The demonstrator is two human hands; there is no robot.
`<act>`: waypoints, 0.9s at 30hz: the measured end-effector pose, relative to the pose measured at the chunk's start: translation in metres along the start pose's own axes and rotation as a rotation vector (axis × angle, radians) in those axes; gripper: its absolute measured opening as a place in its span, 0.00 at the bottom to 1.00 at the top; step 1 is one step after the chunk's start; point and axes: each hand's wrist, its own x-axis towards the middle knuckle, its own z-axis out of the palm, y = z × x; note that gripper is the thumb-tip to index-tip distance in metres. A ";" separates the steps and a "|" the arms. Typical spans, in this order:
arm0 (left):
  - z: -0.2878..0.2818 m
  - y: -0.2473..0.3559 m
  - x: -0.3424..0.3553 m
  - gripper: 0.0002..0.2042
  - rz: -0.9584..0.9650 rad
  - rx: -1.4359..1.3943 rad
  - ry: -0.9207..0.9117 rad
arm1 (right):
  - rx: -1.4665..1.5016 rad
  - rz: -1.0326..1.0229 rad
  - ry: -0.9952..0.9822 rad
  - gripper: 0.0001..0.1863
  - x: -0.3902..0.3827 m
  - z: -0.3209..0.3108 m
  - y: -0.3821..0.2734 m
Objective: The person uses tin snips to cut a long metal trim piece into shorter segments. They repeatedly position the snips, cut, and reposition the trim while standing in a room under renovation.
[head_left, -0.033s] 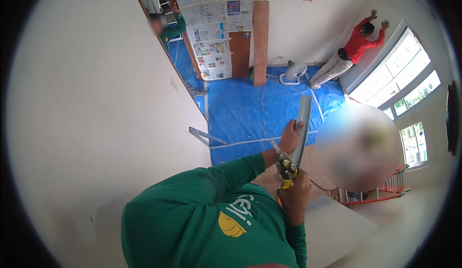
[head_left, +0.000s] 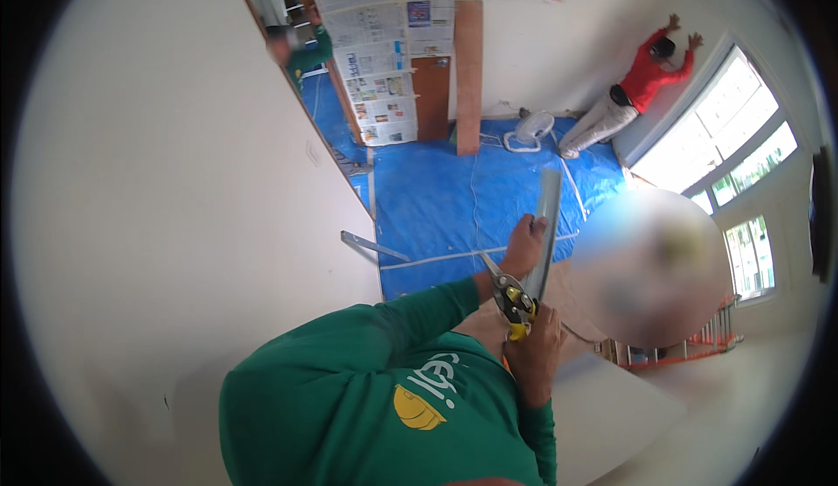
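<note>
My left hand, coming from a green sleeve, grips a long metal channel held upright in the picture over the blue floor sheet. Just below it, my right hand is closed on yellow-handled metal snips. The snips' head lies against the near part of the channel, beside my left wrist; whether the blades are touching the metal I cannot tell. The front of a green shirt fills the lower middle.
A person in red leans hands on the far wall; another in green stands at a doorway. A fan, leaning plank, metal piece, orange ladder, white board and blue sheet surround me. A blurred patch hides the right middle.
The view has shifted slightly. The channel, my left hand and the snips sit a little higher and further left in the picture; both hands keep their grips.
</note>
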 end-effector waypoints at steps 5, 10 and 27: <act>-0.018 0.011 0.009 0.21 0.215 0.027 -0.087 | -0.011 0.044 0.036 0.29 0.009 -0.004 0.011; -0.036 0.047 0.000 0.22 0.008 0.063 -0.385 | 0.219 0.078 -0.051 0.27 0.012 -0.007 0.022; -0.026 0.052 -0.017 0.22 0.083 0.180 -0.423 | 0.407 0.202 -0.032 0.23 0.009 0.001 0.018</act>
